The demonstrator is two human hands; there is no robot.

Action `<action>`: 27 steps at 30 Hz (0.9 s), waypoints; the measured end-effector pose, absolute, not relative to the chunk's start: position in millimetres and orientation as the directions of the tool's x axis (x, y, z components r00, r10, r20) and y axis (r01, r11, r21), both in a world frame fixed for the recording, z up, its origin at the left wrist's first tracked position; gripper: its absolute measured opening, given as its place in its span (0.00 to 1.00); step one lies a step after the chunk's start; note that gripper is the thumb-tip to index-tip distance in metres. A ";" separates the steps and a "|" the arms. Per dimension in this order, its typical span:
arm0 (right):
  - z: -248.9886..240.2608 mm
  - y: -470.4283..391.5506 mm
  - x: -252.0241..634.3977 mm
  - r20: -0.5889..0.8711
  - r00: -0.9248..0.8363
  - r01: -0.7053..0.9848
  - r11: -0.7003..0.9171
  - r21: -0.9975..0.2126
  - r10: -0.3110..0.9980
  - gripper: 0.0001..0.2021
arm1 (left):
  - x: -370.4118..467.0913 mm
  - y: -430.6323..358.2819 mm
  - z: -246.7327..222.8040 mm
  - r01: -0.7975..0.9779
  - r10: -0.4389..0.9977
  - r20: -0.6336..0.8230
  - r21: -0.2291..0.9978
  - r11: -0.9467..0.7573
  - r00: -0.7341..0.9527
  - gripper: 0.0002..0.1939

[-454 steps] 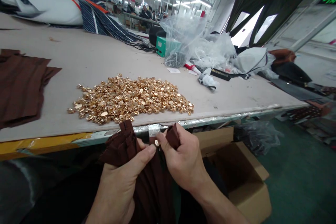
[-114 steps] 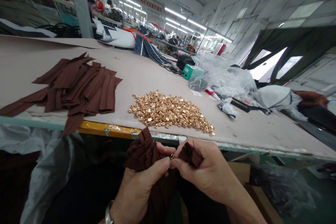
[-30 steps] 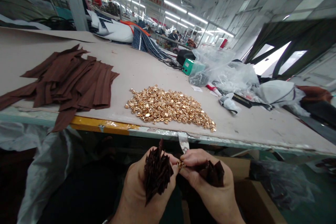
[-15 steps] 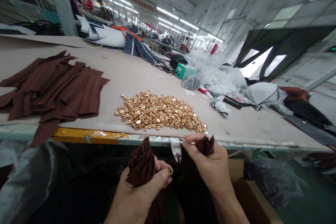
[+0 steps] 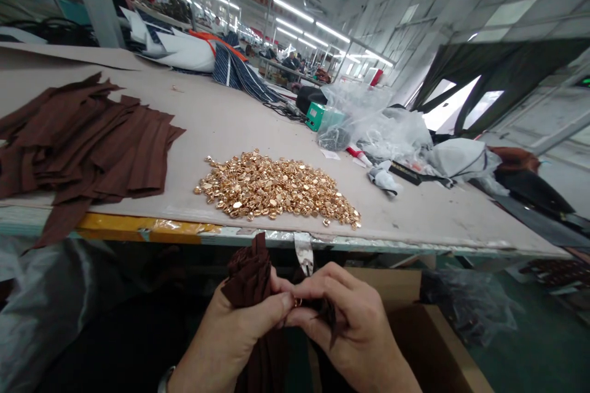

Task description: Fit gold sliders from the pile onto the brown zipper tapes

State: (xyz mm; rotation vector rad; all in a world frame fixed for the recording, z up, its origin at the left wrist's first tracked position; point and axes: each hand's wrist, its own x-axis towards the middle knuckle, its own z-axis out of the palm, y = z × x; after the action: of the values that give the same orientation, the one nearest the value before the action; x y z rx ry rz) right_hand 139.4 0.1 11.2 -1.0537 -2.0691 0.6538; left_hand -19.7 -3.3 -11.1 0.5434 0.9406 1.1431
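My left hand (image 5: pixel 239 328) is closed around a bundle of brown zipper tapes (image 5: pixel 247 279), whose folded ends stick up above the fist and whose lengths hang below. Between its thumb and forefinger is a small gold zipper slider (image 5: pixel 297 303), mostly covered by fingers. My right hand (image 5: pixel 353 316) meets it there, fingertips pinched at the slider, with the end of a brown zipper tape (image 5: pixel 328 313) in its grip. Above both hands, a pile of gold sliders (image 5: pixel 276 189) lies on the table. A light metal piece (image 5: pixel 304 252) hangs at the table edge just above the fingertips.
More brown zipper tapes (image 5: pixel 87 147) lie stacked on the table (image 5: pixel 184 104) at left, one overhanging the taped edge. A green box (image 5: pixel 318 116), plastic bags (image 5: pixel 387 129) and fabric rolls sit farther back. A cardboard box (image 5: pixel 433 344) stands below right. Other people are far behind.
My right hand has moved left and down from the table edge, bringing its zipper tape to the slider at my left fingertips. The left hand keeps its bundle. The view has shifted slightly.
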 end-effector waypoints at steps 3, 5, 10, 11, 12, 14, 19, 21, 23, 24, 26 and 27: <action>5.7 -5.5 140.4 0.368 -0.396 0.509 0.535 -0.674 0.841 0.03 | -19.9 -4.1 -14.5 -0.468 0.927 -0.335 0.800 0.376 0.171 0.05; 3.8 -7.1 140.6 0.351 -0.362 0.511 0.498 -0.700 0.864 0.02 | -19.4 -5.7 -14.1 -0.462 0.923 -0.345 0.799 0.384 0.172 0.04; -2.5 -7.6 139.5 0.051 -0.062 0.249 0.065 -0.966 0.997 0.04 | -16.4 -8.7 -11.3 -0.394 0.933 -0.348 0.847 0.356 0.094 0.05; -4.6 -6.3 139.2 -0.033 -0.027 0.148 -0.029 -0.989 0.999 0.06 | -15.7 -8.7 -10.8 -0.384 0.932 -0.353 0.852 0.356 0.080 0.05; -6.6 -4.5 138.8 -0.098 -0.014 0.051 -0.097 -0.994 0.995 0.08 | -15.0 -8.6 -10.1 -0.385 0.928 -0.365 0.848 0.364 0.073 0.05; -10.0 -0.2 137.4 -0.170 -0.030 -0.113 -0.172 -0.979 0.985 0.12 | -13.9 -8.4 -8.1 -0.410 0.914 -0.400 0.824 0.390 0.066 0.05; -13.8 6.1 132.6 -0.191 -0.012 -0.142 -0.191 -0.971 0.982 0.15 | -14.7 -8.6 -7.1 -0.466 0.879 -0.474 0.765 0.444 0.059 0.10; -15.1 6.5 131.1 -0.148 0.026 -0.059 -0.146 -0.988 0.989 0.15 | -16.5 -8.0 -9.9 -0.454 0.876 -0.474 0.763 0.460 0.089 0.11; -15.2 7.8 129.4 -0.066 0.048 0.034 -0.068 -0.997 0.997 0.13 | -18.2 -7.1 -12.8 -0.443 0.877 -0.461 0.763 0.471 0.138 0.11; -14.5 9.0 128.5 -0.017 0.050 0.083 -0.021 -0.996 0.999 0.12 | -18.9 -6.8 -13.7 -0.440 0.877 -0.454 0.762 0.475 0.159 0.11; -11.3 12.1 126.8 0.078 0.041 0.173 0.070 -0.983 0.996 0.10 | -19.6 -6.5 -13.6 -0.439 0.874 -0.448 0.758 0.482 0.187 0.12; -9.1 13.5 126.4 0.120 0.038 0.206 0.110 -0.972 0.992 0.09 | -19.6 -6.6 -12.7 -0.440 0.873 -0.444 0.755 0.486 0.201 0.13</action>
State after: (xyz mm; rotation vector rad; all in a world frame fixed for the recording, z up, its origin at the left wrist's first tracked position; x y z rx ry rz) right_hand 126.4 13.5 -9.1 -1.2920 -1.3716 0.9816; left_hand -19.6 -6.6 -12.7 0.5302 0.9838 0.9793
